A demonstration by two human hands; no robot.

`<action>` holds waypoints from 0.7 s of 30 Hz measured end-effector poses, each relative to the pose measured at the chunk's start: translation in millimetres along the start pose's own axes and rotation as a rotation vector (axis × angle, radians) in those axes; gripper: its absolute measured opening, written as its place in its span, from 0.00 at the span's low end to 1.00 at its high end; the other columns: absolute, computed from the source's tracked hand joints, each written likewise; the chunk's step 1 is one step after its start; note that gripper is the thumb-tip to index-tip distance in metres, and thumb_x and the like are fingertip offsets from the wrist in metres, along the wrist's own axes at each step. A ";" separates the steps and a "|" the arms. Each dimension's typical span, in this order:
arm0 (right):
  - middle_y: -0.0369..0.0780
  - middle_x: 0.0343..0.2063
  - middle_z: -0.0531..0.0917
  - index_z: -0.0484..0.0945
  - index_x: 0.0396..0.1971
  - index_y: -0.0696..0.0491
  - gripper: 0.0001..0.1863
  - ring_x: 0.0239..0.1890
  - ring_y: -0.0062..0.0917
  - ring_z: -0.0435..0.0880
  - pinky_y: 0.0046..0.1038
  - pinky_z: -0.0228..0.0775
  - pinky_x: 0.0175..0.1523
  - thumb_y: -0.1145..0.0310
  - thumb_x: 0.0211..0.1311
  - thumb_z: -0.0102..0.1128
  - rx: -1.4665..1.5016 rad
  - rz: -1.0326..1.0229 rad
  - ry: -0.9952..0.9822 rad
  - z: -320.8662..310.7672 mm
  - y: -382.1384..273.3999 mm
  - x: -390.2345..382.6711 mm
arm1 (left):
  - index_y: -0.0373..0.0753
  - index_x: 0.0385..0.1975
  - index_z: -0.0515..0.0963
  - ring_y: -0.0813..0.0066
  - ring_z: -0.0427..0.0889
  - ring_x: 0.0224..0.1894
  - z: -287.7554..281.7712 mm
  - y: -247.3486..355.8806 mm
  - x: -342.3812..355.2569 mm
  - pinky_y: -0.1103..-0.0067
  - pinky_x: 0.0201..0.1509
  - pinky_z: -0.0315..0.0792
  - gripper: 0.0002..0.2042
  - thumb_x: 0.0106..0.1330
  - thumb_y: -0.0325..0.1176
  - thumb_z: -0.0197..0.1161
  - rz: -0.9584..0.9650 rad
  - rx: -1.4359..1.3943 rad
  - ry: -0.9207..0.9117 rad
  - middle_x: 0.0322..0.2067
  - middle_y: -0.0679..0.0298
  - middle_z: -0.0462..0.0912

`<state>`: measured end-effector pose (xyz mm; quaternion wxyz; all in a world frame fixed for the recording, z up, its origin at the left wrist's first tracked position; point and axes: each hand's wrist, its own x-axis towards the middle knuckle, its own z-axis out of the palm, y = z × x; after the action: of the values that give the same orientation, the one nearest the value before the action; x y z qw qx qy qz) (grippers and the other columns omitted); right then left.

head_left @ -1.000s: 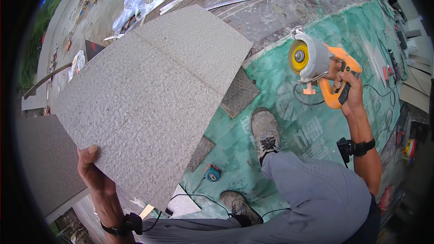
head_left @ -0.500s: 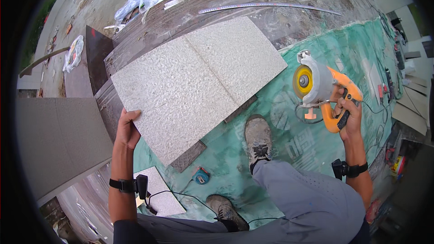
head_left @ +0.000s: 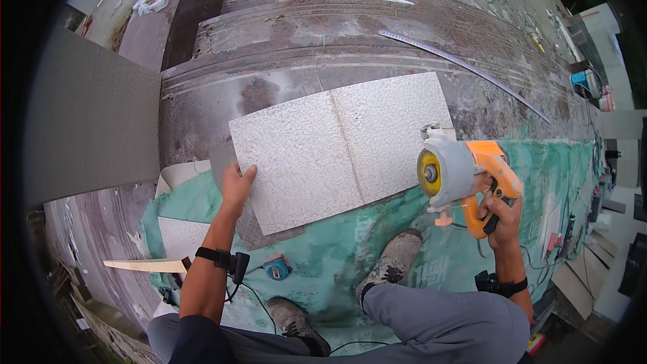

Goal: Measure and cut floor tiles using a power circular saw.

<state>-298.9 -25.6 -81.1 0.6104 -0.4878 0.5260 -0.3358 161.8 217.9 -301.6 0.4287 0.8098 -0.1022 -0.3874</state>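
Though partly hidden, left hand (head_left: 236,185) — thumb on slab (head_left: 317,155), pinch unclear; right hand (head_left: 503,221) — fingers curled round saw (head_left: 460,172).

The left forearm (head_left: 217,246) slants up and inward to the left grip (head_left: 235,187), its thumb (head_left: 250,173) spread away from fingers whose tips are hard to make out. The right forearm (head_left: 510,263), also tilted inward, rises to the right grip (head_left: 504,214), its fingers curled in.

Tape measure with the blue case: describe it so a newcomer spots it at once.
Start at the green sheet underfoot. On it, between the pale slab and the person's left shoe, lies the tape measure. Its small blue case, touched with red, sets it apart from those larger, duller neighbours.
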 end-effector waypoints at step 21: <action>0.35 0.25 0.78 0.75 0.45 0.58 0.17 0.21 0.18 0.77 0.22 0.71 0.29 0.72 0.54 0.64 -0.030 0.001 -0.386 124.8 6.7 142.3 | 0.49 0.76 0.43 0.28 0.39 0.74 54.7 -2.5 -73.1 0.35 0.67 0.47 0.69 0.31 0.54 0.84 0.128 0.920 0.116 0.74 0.39 0.37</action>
<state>-147.0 -124.8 -135.8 0.6928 -0.5521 0.4042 -0.2277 72.7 222.2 -282.3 0.0533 0.9281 -0.2890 -0.2285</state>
